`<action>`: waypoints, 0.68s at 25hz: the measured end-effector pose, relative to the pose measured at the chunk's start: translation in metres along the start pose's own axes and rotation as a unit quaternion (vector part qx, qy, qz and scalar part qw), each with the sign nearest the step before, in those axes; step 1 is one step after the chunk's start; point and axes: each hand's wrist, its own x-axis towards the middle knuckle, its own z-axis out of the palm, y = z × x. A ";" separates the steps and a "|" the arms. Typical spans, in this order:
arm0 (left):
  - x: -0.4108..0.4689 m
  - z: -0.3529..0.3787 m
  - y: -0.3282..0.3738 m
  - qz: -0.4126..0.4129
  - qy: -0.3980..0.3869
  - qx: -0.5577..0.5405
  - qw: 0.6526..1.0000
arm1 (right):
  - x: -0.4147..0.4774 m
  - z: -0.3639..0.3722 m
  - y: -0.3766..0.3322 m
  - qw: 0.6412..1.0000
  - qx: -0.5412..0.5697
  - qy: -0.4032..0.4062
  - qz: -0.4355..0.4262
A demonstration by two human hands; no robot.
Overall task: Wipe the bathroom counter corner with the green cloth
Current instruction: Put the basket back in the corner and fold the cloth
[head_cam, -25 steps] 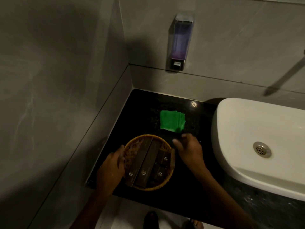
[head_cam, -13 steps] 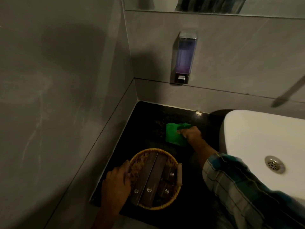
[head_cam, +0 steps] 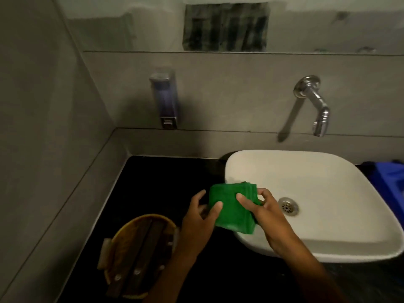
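Observation:
A folded green cloth (head_cam: 231,206) is held in the air over the left rim of the white basin (head_cam: 328,182). My left hand (head_cam: 197,217) grips its left edge, thumb on top. My right hand (head_cam: 263,209) pinches its right side, fingers curled around the folds. The black counter corner (head_cam: 157,182) lies behind and to the left of the cloth, against the grey tiled walls.
A round woven basket (head_cam: 140,254) holding dark packets sits at the counter's front left. A soap dispenser (head_cam: 166,99) hangs on the back wall above the corner. A chrome tap (head_cam: 314,103) juts over the basin. Something blue (head_cam: 389,182) stands to the right of the basin.
My right hand lifted the cloth off the counter and brought it toward me over the basin rim. My left hand left the basket and took hold of the cloth too. The view tilted up.

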 end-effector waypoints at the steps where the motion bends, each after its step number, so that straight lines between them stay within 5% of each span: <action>1: -0.005 0.028 0.008 0.022 -0.018 -0.004 1.000 | -0.007 -0.032 -0.008 1.000 0.008 0.011 0.001; 8: -0.037 0.276 0.061 0.187 -0.138 0.141 0.962 | -0.014 -0.282 -0.046 0.973 -0.079 0.194 -0.092; 13: -0.067 0.462 0.056 0.271 -0.287 0.347 0.851 | -0.013 -0.459 -0.051 0.895 -0.311 0.312 -0.075; 17: -0.087 0.547 0.036 0.320 -0.334 0.471 0.751 | -0.006 -0.543 -0.034 0.852 -0.428 0.303 0.003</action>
